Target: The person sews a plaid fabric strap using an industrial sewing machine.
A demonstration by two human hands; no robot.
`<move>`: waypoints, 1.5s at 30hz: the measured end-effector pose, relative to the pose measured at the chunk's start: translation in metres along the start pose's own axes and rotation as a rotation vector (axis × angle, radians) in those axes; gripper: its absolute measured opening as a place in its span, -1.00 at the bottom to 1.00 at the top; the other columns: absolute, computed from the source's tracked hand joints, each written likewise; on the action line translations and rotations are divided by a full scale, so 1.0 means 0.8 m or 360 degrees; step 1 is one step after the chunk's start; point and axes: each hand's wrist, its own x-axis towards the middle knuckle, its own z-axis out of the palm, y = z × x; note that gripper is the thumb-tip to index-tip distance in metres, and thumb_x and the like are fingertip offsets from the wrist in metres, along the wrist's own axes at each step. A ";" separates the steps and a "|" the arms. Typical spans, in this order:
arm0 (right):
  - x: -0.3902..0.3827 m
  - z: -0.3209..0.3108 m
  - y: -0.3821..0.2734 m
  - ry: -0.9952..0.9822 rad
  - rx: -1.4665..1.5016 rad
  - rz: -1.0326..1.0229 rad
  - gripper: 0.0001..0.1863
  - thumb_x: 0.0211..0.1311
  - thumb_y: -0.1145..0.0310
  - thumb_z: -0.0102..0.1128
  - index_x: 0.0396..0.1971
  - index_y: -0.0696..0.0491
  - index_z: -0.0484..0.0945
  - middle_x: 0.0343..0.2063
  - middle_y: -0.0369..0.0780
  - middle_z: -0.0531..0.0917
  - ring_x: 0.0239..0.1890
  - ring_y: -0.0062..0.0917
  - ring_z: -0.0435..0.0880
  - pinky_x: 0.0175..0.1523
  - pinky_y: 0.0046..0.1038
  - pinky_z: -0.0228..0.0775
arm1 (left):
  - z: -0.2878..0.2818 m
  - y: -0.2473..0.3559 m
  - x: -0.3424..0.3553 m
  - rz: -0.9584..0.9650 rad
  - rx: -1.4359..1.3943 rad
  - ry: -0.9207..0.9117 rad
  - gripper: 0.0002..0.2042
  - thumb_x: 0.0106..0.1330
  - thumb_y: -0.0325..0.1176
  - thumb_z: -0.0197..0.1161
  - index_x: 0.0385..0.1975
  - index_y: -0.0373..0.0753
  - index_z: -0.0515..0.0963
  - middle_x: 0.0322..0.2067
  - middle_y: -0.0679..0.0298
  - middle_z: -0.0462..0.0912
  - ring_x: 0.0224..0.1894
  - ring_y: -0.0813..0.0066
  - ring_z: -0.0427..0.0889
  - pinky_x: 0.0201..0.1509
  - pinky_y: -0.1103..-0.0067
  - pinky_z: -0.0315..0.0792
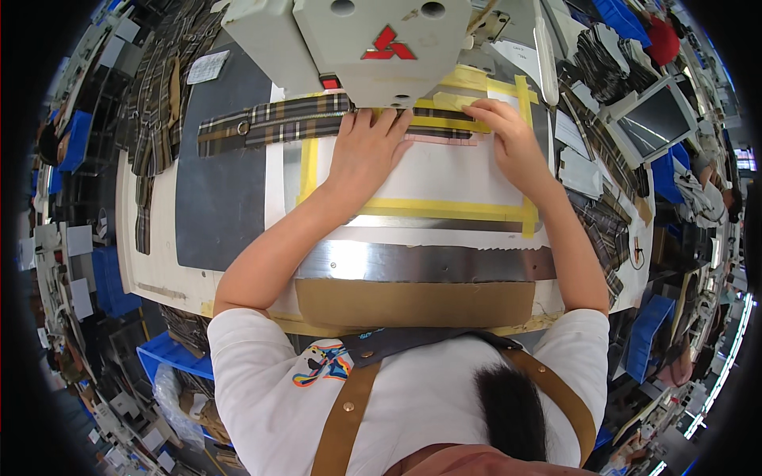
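A long brown, black and white plaid fabric strip [274, 124] with a zipper down its middle and a metal ring lies across the work surface. Its right part runs under the sewing machine head [381, 47], where the needle area is hidden. My left hand [363, 155] lies palm down with fingers apart, its fingertips pressing on the strip just below the machine head. At the strip's right end my right hand [508, 139] is closed, its fingertips at the dark fabric edge and yellow tape. Beneath both is a white sheet [444, 178] edged with yellow tape [444, 210].
Plaid pieces [163, 95] hang over the table's left side. A dark grey board [218, 202] lies beside the sheet. A metal plate [429, 262] and a brown board [413, 303] line the front edge. To the right stands a small screen [655, 111] near more fabric.
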 end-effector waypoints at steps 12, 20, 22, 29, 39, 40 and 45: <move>0.001 0.083 -0.035 0.0097 -0.0202 -0.0240 -0.48 0.15 0.72 0.13 0.17 0.25 0.61 0.24 -0.05 0.64 0.27 -0.13 0.61 0.33 -0.22 0.52 | -0.001 0.004 0.002 -0.0025 0.0056 -0.0036 -0.52 0.45 -0.04 0.29 0.32 0.00 0.56 0.08 0.37 0.60 0.07 0.23 0.50 0.19 0.27 0.35; 0.008 0.076 -0.029 0.0107 -0.0244 -0.0303 -0.47 0.08 0.66 0.21 0.15 0.21 0.63 0.12 -0.13 0.71 0.15 -0.27 0.69 0.16 -0.34 0.65 | -0.006 0.003 0.002 -0.0030 0.0090 -0.0028 -0.52 0.43 -0.05 0.31 0.33 0.01 0.56 0.10 0.38 0.60 0.05 0.22 0.50 0.19 0.27 0.34; 0.009 0.076 -0.031 0.0128 -0.0261 -0.0305 -0.49 0.08 0.66 0.21 0.12 0.20 0.64 0.10 -0.14 0.72 0.13 -0.27 0.70 0.14 -0.34 0.66 | -0.011 0.002 0.001 -0.0031 0.0025 -0.0062 -0.52 0.44 -0.09 0.30 0.33 0.01 0.55 0.13 0.38 0.59 0.05 0.21 0.51 0.20 0.26 0.33; 0.009 0.077 -0.033 0.0182 -0.0327 -0.0329 -0.57 0.09 0.65 0.23 0.03 0.19 0.64 0.08 -0.16 0.73 0.10 -0.29 0.71 0.10 -0.34 0.67 | -0.013 -0.040 -0.010 0.0092 -0.0322 -0.0112 -0.66 0.44 -0.33 0.22 0.20 -0.01 0.55 0.20 0.44 0.61 0.01 0.20 0.53 0.22 0.23 0.29; 0.008 0.079 -0.029 0.0194 -0.0352 -0.0339 -0.57 0.08 0.64 0.23 0.02 0.19 0.66 0.07 -0.17 0.74 0.09 -0.31 0.72 0.09 -0.35 0.67 | -0.009 -0.045 -0.007 0.0118 -0.0293 -0.0080 -0.73 0.44 -0.37 0.19 0.09 0.01 0.55 0.19 0.49 0.65 -0.03 0.21 0.52 0.22 0.26 0.24; 0.008 0.079 -0.029 0.0194 -0.0350 -0.0341 -0.57 0.08 0.64 0.23 0.02 0.19 0.66 0.08 -0.17 0.74 0.09 -0.31 0.72 0.09 -0.35 0.67 | -0.009 -0.045 -0.007 0.0122 -0.0270 -0.0072 -0.73 0.43 -0.37 0.19 0.09 0.01 0.55 0.19 0.49 0.65 -0.03 0.22 0.52 0.22 0.26 0.24; 0.009 0.080 -0.028 0.0199 -0.0332 -0.0354 -0.57 0.06 0.65 0.22 0.00 0.20 0.67 0.07 -0.17 0.74 0.09 -0.31 0.72 0.10 -0.35 0.67 | -0.007 -0.044 -0.009 0.0130 -0.0218 -0.0050 -0.72 0.42 -0.37 0.19 0.10 0.00 0.55 0.19 0.49 0.65 -0.05 0.22 0.52 0.21 0.26 0.24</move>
